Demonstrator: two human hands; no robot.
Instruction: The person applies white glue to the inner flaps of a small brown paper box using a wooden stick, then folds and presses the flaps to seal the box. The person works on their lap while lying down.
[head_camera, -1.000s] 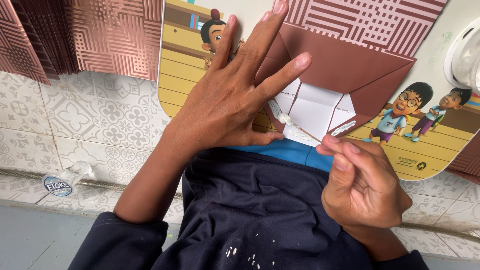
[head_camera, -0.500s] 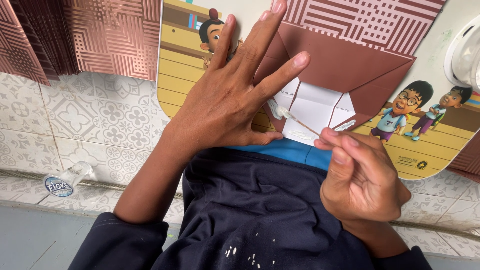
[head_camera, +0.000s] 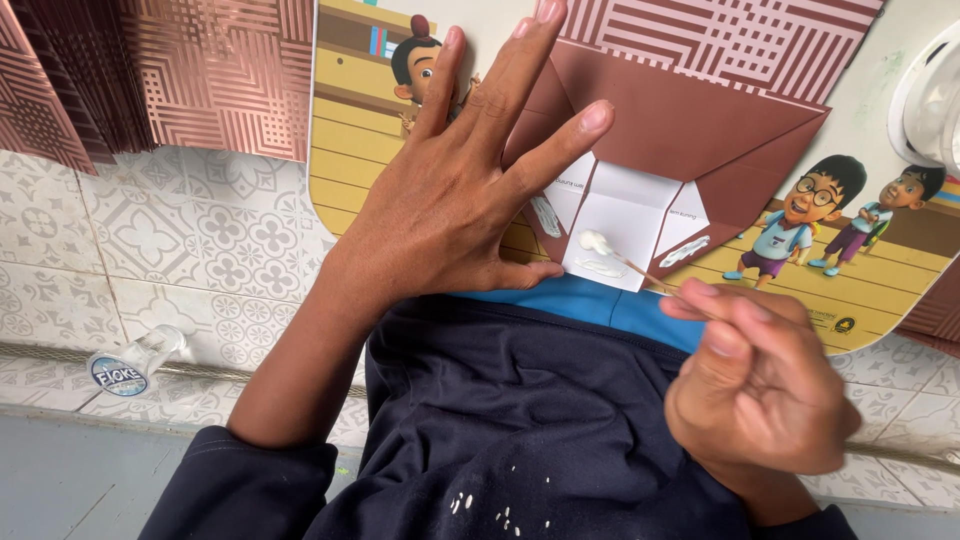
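Tiled floor w/ cartoon board (head_camera: 350, 170). Left hand (head_camera: 450, 200) lay flat, fingers wide, on brown envelope (head_camera: 690, 130); right hand (head_camera: 760, 380) pinched glue stick (head_camera: 630, 262).

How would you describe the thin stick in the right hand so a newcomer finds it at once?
Start at the cartoon-printed board and the brown folded paper pinned there by the left hand. On its white inner panel lies a white blob; the stick runs from it to the right hand, the only slender, pale rod here.

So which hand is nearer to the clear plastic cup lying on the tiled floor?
Left. The left hand presses the brown paper nearer to the cup; the right hand is farther, holding a thin stick.
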